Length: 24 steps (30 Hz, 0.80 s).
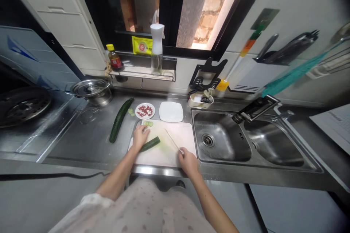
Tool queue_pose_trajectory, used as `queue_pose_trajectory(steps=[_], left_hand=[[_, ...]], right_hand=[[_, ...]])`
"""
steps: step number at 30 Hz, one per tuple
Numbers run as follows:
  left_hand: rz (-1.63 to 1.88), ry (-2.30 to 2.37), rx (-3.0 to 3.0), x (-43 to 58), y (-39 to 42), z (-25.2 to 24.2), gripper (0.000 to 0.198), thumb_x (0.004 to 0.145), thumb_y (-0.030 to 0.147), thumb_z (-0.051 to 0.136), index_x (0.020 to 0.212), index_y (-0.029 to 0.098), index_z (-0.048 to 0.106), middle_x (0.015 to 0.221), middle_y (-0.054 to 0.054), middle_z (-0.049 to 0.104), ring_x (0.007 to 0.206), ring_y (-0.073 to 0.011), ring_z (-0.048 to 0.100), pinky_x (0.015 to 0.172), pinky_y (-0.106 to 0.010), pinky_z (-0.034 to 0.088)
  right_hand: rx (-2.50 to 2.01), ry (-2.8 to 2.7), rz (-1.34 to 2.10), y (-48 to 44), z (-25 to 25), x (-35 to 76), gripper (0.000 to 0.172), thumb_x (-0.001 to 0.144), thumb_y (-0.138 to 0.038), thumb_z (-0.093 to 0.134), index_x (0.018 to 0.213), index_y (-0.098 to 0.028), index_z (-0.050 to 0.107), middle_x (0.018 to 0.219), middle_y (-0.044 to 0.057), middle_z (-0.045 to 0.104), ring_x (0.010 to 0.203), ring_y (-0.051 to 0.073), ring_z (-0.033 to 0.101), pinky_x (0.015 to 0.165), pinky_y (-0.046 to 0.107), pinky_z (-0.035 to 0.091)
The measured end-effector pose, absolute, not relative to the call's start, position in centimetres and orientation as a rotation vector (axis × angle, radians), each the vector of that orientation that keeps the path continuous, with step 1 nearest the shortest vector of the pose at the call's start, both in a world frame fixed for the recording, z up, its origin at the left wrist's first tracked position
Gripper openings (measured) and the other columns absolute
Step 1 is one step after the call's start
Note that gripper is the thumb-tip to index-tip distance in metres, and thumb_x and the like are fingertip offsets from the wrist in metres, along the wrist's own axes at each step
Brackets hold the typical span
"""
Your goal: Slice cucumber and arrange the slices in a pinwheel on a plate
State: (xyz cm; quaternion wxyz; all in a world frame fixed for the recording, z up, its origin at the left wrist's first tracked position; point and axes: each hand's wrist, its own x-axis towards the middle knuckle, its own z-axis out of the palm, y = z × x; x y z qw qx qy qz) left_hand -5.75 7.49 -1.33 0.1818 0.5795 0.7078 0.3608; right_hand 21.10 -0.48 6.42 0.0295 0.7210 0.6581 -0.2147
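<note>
A white cutting board [175, 153] lies on the steel counter in front of me. My left hand [140, 136] rests on a cucumber piece [152, 143] lying on the board, fingers curled over its left end. My right hand [188, 161] is closed round the handle of a knife [172, 140], whose blade points up and to the left over the board, apart from the cucumber. A few cucumber slices [148, 123] sit at the board's far edge.
A whole cucumber [119, 119] lies on the counter to the left, with slices beside it. Behind the board are a plate of red bits [144, 110] and a white dish [171, 111]. A double sink [226, 142] with tap is on the right, a pot [93, 91] at back left.
</note>
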Motion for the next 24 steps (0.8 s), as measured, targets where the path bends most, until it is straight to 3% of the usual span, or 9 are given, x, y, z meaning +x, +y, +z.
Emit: queue_pose_trajectory(steps=[4, 8, 14, 24], left_hand=[[1.037, 1.891, 1.678, -5.4, 5.0, -0.6, 0.023, 0.083, 0.032, 0.058, 0.098, 0.018, 0.07, 0.099, -0.008, 0.068, 0.087, -0.0203, 0.063, 0.084, -0.034, 0.05], [1.008, 1.818, 1.732, -4.7, 3.2, -0.1, 0.023, 0.087, 0.034, 0.054, 0.099, 0.021, 0.069, 0.102, -0.007, 0.067, 0.095, -0.0202, 0.062, 0.087, -0.034, 0.049], [0.94, 1.751, 1.873, -4.0, 2.2, -0.2, 0.023, 0.089, 0.036, 0.054, 0.096, 0.021, 0.07, 0.098, -0.006, 0.067, 0.097, -0.0207, 0.06, 0.09, -0.034, 0.047], [0.98, 1.596, 2.073, -3.6, 2.6, -0.3, 0.021, 0.091, 0.032, 0.055, 0.101, 0.023, 0.071, 0.092, -0.004, 0.066, 0.089, -0.0177, 0.059, 0.081, -0.031, 0.047]], right_hand=[[2.259, 2.062, -0.77, -0.1, 6.5, 20.5, 0.031, 0.096, -0.03, 0.036, 0.104, -0.024, 0.065, 0.093, 0.003, 0.072, 0.085, 0.016, 0.064, 0.062, 0.022, 0.033], [2.242, 2.098, -0.847, 0.4, 6.7, 19.7, 0.029, 0.096, -0.03, 0.037, 0.098, -0.022, 0.064, 0.093, 0.002, 0.071, 0.084, 0.015, 0.063, 0.062, 0.021, 0.032], [2.078, 2.163, -0.859, 0.9, 7.0, 18.4, 0.034, 0.098, -0.032, 0.034, 0.098, -0.018, 0.065, 0.094, 0.007, 0.071, 0.086, 0.016, 0.062, 0.065, 0.023, 0.033], [1.896, 2.151, -0.769, 1.0, 8.4, 16.9, 0.034, 0.099, -0.033, 0.031, 0.106, -0.019, 0.061, 0.099, 0.01, 0.07, 0.089, 0.019, 0.064, 0.068, 0.026, 0.036]])
